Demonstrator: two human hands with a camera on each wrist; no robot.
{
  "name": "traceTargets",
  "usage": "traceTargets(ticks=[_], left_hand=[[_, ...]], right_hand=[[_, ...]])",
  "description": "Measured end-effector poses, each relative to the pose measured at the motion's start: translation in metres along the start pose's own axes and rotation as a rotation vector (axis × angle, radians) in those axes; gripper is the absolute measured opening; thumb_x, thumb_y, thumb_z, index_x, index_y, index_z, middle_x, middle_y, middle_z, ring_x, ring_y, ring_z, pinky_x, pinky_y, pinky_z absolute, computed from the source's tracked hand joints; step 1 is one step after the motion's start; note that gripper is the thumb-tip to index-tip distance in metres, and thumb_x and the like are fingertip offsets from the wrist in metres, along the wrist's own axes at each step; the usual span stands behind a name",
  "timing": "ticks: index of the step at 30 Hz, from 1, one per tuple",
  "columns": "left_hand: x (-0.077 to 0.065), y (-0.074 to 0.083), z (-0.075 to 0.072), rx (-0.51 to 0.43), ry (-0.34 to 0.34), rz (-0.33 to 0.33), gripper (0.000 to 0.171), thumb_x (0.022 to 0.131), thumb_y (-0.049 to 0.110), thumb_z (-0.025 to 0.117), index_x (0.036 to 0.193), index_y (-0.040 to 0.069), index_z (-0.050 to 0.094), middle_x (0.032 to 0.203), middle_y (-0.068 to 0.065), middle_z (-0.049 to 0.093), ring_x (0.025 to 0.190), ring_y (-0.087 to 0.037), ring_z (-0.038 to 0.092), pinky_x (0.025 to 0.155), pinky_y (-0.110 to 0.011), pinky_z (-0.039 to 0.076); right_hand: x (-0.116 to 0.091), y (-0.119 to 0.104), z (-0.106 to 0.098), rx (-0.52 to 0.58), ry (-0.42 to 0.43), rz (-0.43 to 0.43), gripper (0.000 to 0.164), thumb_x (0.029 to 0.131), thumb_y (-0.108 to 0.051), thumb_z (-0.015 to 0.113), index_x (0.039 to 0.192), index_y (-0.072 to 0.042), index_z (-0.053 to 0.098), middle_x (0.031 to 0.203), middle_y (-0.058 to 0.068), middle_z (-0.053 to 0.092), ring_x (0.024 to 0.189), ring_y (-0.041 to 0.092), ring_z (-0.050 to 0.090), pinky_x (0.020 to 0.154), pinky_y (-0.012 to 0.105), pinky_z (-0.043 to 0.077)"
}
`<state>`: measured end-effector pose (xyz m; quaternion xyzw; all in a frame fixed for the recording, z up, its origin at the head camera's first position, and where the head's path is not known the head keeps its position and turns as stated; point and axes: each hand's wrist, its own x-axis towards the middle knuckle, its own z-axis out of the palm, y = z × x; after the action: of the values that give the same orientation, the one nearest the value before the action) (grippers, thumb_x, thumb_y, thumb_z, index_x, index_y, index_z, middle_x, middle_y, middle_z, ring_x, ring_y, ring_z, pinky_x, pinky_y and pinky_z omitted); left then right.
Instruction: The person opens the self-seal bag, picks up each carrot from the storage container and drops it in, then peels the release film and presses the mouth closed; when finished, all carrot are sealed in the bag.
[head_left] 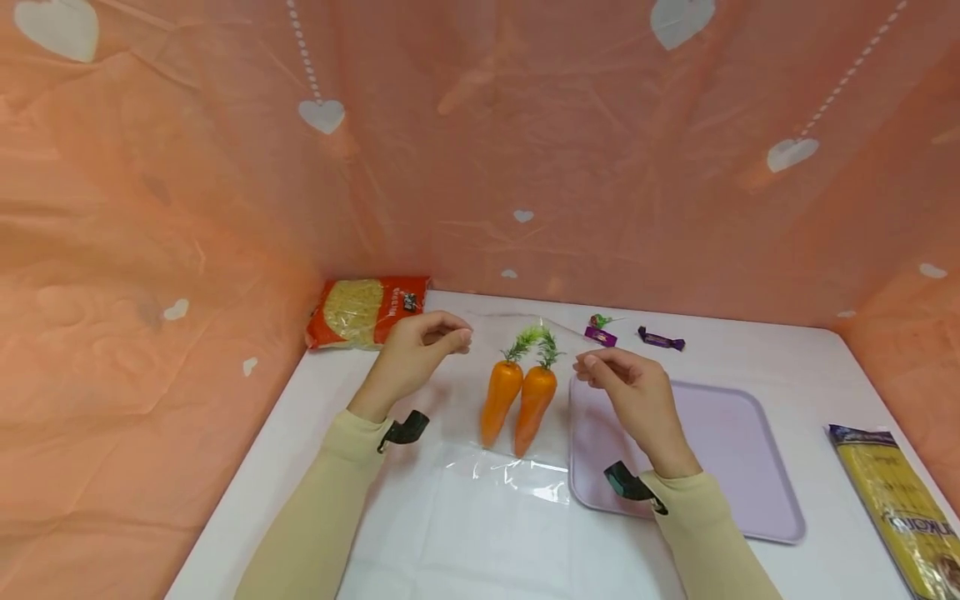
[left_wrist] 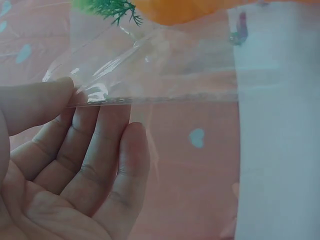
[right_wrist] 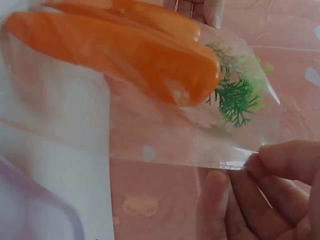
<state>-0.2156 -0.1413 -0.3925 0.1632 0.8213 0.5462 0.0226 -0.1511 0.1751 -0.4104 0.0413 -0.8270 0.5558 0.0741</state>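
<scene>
A clear plastic bag (head_left: pixel 517 477) with two orange toy carrots (head_left: pixel 536 407) inside is stretched between my hands, the green leafy tops at its far end. My left hand (head_left: pixel 417 357) pinches one corner of the bag between thumb and fingers, as the left wrist view shows at the sealed edge (left_wrist: pixel 150 98). Opposite it, my right hand (head_left: pixel 639 398) pinches another corner by the carrot tops; the right wrist view has thumb and forefinger closed on the film (right_wrist: pixel 235 165). The carrots lie side by side, tips toward me.
A lilac tray (head_left: pixel 761 467) lies under and beside my right forearm. Behind are a red and yellow packet (head_left: pixel 356 310), a lollipop (head_left: pixel 600 320) and purple-wrapped sweets (head_left: pixel 662 338). At the right edge lies a yellow packet (head_left: pixel 896 504). Orange cloth with hearts walls the table.
</scene>
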Motion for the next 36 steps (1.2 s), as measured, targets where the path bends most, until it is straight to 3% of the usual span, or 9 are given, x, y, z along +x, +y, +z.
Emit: traceTargets(ticks=[7,11,17,22,30,36], left_hand=[[-0.009,0.010,-0.005,-0.015,0.009,0.023,0.014,0.095,0.034,0.071,0.103,0.022,0.074,0.097,-0.002,0.076,0.094,-0.023,0.075,0.089,-0.045,0.059],[-0.012,0.016,-0.008,0.002,-0.005,0.063,0.018,0.094,0.035,0.073,0.104,0.020,0.074,0.097,0.003,0.075,0.094,-0.024,0.074,0.085,-0.041,0.059],[-0.014,0.019,-0.016,-0.051,0.012,0.090,0.022,0.091,0.039,0.075,0.102,0.020,0.075,0.099,0.001,0.075,0.093,-0.019,0.073,0.088,-0.036,0.059],[-0.015,0.018,-0.019,-0.060,0.023,0.082,0.024,0.090,0.039,0.076,0.103,0.019,0.076,0.100,0.000,0.075,0.097,-0.026,0.072,0.089,-0.034,0.059],[-0.018,0.030,-0.023,-0.093,0.018,0.124,0.023,0.090,0.035,0.077,0.104,0.016,0.076,0.102,0.000,0.075,0.098,-0.030,0.071,0.090,-0.032,0.060],[-0.024,0.044,-0.026,-0.093,0.026,0.166,0.017,0.090,0.032,0.077,0.103,0.021,0.076,0.103,0.002,0.074,0.095,-0.019,0.071,0.086,-0.032,0.060]], right_hand=[[0.001,-0.003,0.000,0.079,-0.005,-0.012,0.031,0.099,-0.032,0.065,0.111,-0.005,0.074,0.103,0.010,0.077,0.093,0.022,0.075,0.082,0.025,0.061],[-0.003,-0.007,0.000,0.104,-0.013,-0.029,0.026,0.099,-0.030,0.066,0.108,-0.008,0.075,0.103,0.008,0.077,0.092,0.016,0.073,0.083,0.026,0.061],[-0.006,-0.012,-0.003,0.126,0.008,-0.087,0.022,0.099,-0.025,0.066,0.108,-0.008,0.076,0.102,0.007,0.078,0.089,0.016,0.073,0.082,0.027,0.061],[-0.005,-0.013,-0.006,0.127,0.003,-0.101,0.023,0.099,-0.025,0.066,0.110,-0.007,0.076,0.100,0.006,0.078,0.090,0.016,0.073,0.082,0.026,0.061],[-0.010,-0.022,-0.012,0.152,0.021,-0.115,0.023,0.099,-0.026,0.066,0.108,-0.008,0.076,0.098,0.007,0.078,0.092,0.019,0.073,0.082,0.027,0.061],[-0.015,-0.033,-0.018,0.136,0.049,-0.162,0.019,0.100,-0.022,0.064,0.103,-0.008,0.077,0.099,0.007,0.078,0.093,0.019,0.072,0.082,0.026,0.060]])
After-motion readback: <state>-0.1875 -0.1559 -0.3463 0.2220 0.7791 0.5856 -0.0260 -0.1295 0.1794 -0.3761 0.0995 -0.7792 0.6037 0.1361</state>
